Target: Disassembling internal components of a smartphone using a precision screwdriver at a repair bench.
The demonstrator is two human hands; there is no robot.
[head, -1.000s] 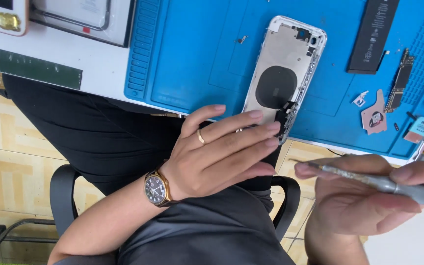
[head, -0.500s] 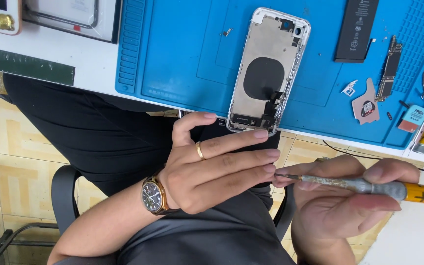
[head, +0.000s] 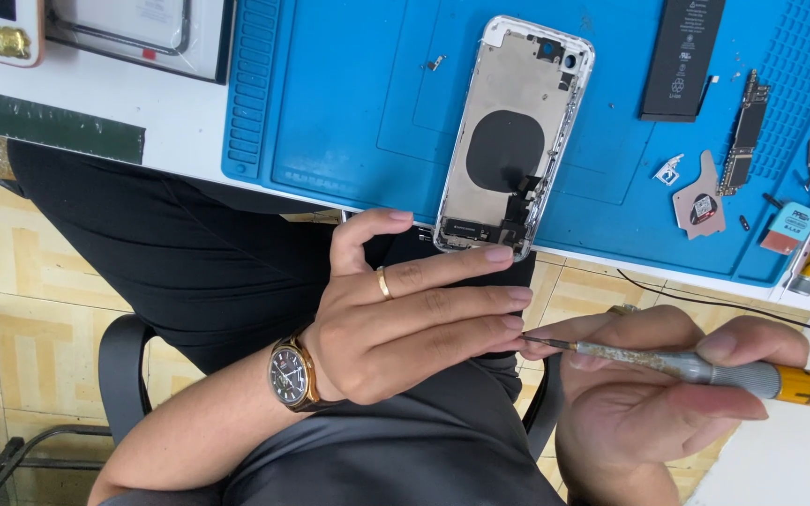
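Fingers of right hand (head: 649, 412) grip a screwdriver (head: 705, 370); left hand (head: 414, 319) fingers extended, meeting its tip. Phone shell (head: 517, 131) stripped — battery (head: 682, 56), board (head: 742, 131) out on mat (head: 330, 112); reassembly apparently remains.

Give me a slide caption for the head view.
Left hand meets the tip of a slim metal screwdriver held by the right hand, below an opened silver phone housing on a blue mat.

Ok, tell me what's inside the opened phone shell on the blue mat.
The phone shell holds a round black coil, small black parts near its bottom end, and a camera cutout at the top. The left hand fingertip touches its bottom edge.
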